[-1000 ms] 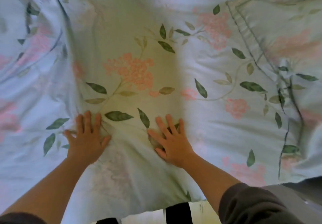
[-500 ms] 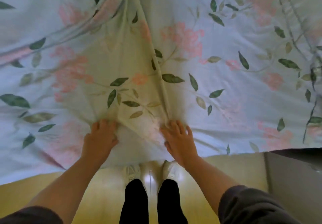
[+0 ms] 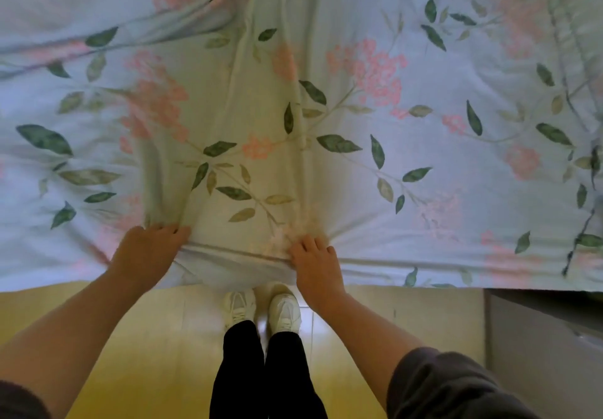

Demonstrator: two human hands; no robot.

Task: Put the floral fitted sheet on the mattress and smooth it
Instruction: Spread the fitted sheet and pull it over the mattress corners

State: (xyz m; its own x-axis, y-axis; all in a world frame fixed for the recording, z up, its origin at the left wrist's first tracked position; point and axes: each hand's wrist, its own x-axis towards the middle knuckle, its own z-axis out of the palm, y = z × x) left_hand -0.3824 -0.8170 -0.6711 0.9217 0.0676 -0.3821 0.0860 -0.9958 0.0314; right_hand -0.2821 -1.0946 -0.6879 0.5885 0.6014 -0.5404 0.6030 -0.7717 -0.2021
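**ITEM:** floral fitted sheet (image 3: pixel 408 164), pale blue w/ pink blooms and green leaves.

**LOC.:** spread across bed top. Near edge drapes over the side facing the person, w/ floor (image 3: pixel 130 337) below. Mattress is hidden under the cloth; can't tell if any corner is hooked on.

**L hand** (image 3: pixel 146 252): fingers (image 3: pixel 169 231) curled down into a bunch of cloth at the near edge, clamped on it.

**R hand** (image 3: pixel 315 263): same, fingers (image 3: pixel 305 242) bent and pinching a gather of cloth. A taut fold runs betw. the two hands.

**COND.:** not smooth. A long ridge of slack (image 3: pixel 248 11) runs in from the far side. A second crease (image 3: pixel 303 157) runs down toward the R hand. Wrinkles fan out from both grips.

**STEP (est.):** drawing the near edge toward the body to square the sheet over the bed. Approx. midway; tucking and smoothing not yet done.

**RISKS (est.):**
- Both grips sit close together near centre, so the pull loads a narrow strip. Ridges prob. deepen rather than flatten, and the far side may drag off.
- Uneven pull L vs R would skew the sheet, so its corners won't meet the mattress corners.
- A hard tug on a small pinch could slip the cloth out of the fingers or strain the hem.
- Edge hangs right over the shoes (image 3: pixel 284 311); a step fwd could trap it underfoot.
- Grey unit (image 3: pixel 538 347) stands at R beside the bed; the edge may snag there.
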